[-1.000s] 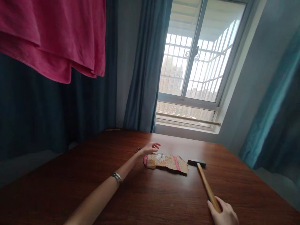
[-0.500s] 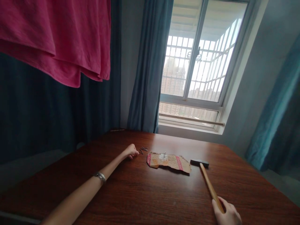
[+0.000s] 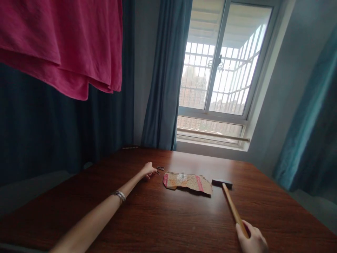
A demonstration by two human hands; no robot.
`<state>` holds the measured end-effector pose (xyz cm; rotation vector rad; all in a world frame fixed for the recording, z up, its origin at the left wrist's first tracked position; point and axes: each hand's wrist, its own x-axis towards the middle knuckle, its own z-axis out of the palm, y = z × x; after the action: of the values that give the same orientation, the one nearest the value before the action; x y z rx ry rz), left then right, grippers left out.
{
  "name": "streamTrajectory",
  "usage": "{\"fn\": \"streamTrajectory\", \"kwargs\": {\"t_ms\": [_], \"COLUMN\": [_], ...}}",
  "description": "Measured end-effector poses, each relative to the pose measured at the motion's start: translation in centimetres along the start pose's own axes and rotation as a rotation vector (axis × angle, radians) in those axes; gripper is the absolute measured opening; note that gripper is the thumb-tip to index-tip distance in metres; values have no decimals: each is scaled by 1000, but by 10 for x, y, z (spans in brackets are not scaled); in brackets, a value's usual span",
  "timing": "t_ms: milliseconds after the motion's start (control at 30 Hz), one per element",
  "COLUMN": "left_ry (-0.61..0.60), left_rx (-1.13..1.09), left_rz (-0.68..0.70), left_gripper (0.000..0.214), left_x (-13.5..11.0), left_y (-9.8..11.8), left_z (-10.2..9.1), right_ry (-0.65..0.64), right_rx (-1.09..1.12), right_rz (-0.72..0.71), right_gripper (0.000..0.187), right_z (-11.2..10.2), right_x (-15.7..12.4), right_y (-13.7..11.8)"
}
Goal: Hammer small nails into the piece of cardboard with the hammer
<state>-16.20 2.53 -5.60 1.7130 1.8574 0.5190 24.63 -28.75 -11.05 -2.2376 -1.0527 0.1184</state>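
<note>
My left hand [image 3: 149, 170] reaches to the far left of the table, its fingers pinched at one end of a dark nail. Just beyond the fingertips lie a few loose nails [image 3: 160, 168]. My right hand [image 3: 252, 238] wraps around the lower end of the wooden handle of a hammer [image 3: 231, 203], whose dark head rests on the table. Between the hands lies a torn piece of cardboard [image 3: 193, 185] with pink bands and dark dots. Thin nails [image 3: 183, 174] stand upright at its far side, by a whitish patch.
All of this is on a brown wooden table [image 3: 168, 225]. A pink cloth [image 3: 63, 45] hangs at the upper left before dark blue curtains [image 3: 164, 84]. Behind the table is a barred window [image 3: 214, 80], and another blue curtain [image 3: 302, 140] hangs at the right.
My left hand has moved slightly toward the loose nails, and its fingers have closed on one. My right hand keeps its hold on the hammer. The view has shifted slightly.
</note>
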Motion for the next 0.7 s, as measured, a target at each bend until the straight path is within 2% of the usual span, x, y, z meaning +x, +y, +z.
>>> {"fn": "streamTrajectory", "kwargs": {"t_ms": [233, 500, 700], "left_ry": [17, 53, 61], "left_rx": [61, 52, 120], "left_rz": [41, 27, 16], "left_gripper": [16, 18, 11], "left_x": [2, -10, -16], "left_y": [6, 18, 22], "left_z": [3, 2, -2], "right_ry": [9, 45, 37], "right_rx": [0, -1, -16], "right_rz": [-3, -6, -13], "right_gripper": [54, 52, 50], "right_z": [3, 2, 5], "right_x": [1, -2, 1], "right_y": [2, -1, 4]}}
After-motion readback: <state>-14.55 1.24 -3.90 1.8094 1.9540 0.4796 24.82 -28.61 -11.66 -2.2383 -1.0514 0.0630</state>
